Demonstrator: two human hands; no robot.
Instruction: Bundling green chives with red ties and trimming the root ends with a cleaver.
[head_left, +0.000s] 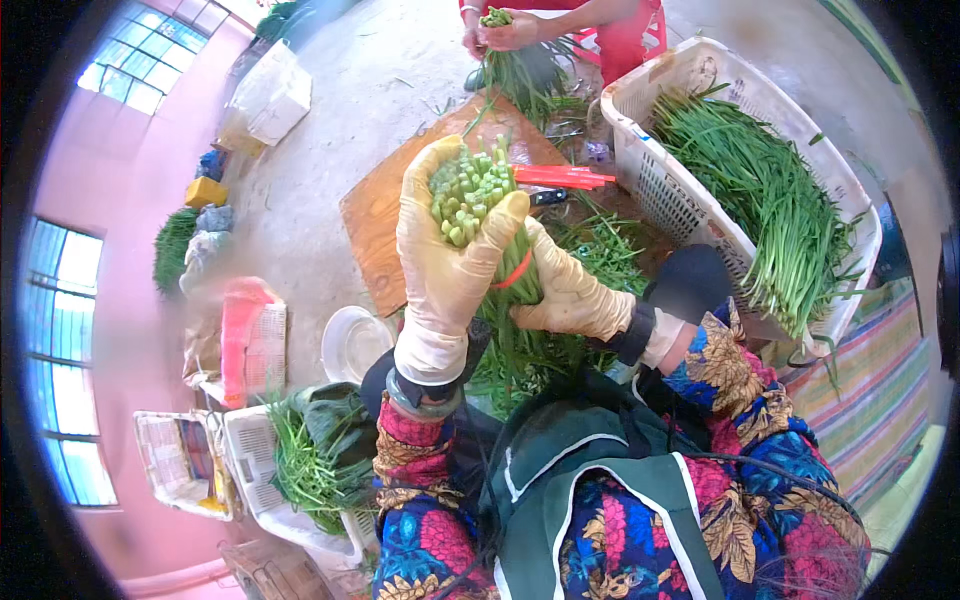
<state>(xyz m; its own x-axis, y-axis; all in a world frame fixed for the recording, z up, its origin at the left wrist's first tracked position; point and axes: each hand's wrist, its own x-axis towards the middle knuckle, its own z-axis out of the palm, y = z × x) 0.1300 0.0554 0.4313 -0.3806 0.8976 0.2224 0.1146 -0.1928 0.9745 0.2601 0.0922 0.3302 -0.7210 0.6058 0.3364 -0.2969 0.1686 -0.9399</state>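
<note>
A thick bunch of green leafy stalks, perhaps garlic chives (474, 187), is in both my gloved hands, its pale cut ends facing up toward me. My left hand (442, 255) wraps around the cut ends, thumb across the near side. Lower down, my right hand (574, 289) grips the bunch from the right. A red band (514, 270) circles the stalks between my hands. Beyond the bunch, red strips (562, 177) and a black-handled tool (549, 197) lie by a wooden board (390, 210). The bunch's leaves hang down over my lap.
To the right, a white plastic crate (675, 191) holds long green stalks (765, 195). Ahead, a person (517, 30) handles another bunch. A clear tub (352, 341) stands left of my knees, near a white crate (259, 457) of greens. Loose trimmings (600, 244) litter the floor.
</note>
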